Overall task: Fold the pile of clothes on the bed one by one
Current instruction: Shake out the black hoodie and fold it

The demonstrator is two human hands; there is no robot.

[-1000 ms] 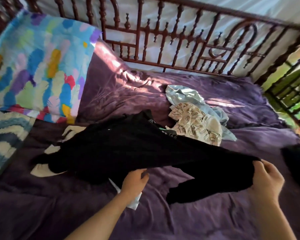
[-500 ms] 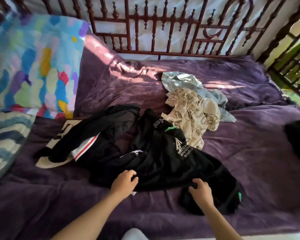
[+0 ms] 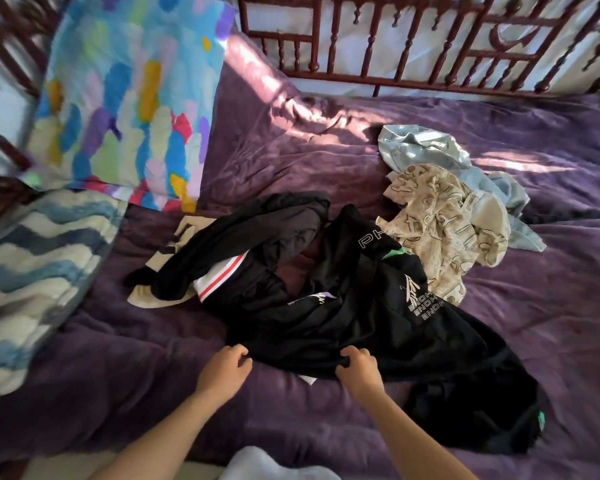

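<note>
A black garment with white lettering (image 3: 378, 323) lies crumpled in the middle of the purple bed (image 3: 118, 393). My left hand (image 3: 224, 370) grips its near edge on the left. My right hand (image 3: 359, 372) grips the same edge a little to the right. Another black garment with a red and white stripe (image 3: 229, 258) lies behind it on a cream piece (image 3: 146, 296). A beige printed garment (image 3: 444, 230) and a light blue one (image 3: 426, 147) are bunched at the back right.
A bright multicoloured pillow (image 3: 125, 98) leans at the back left, with a blue and white wavy pillow (image 3: 28, 271) in front of it. A dark red wooden railing (image 3: 413, 46) runs along the far side. Something white (image 3: 274, 467) shows at the bottom edge.
The black garment, held stretched wide a second ago, has dropped onto the bed in a heap. My right hand moved left and now grips the near edge close to my left hand.
</note>
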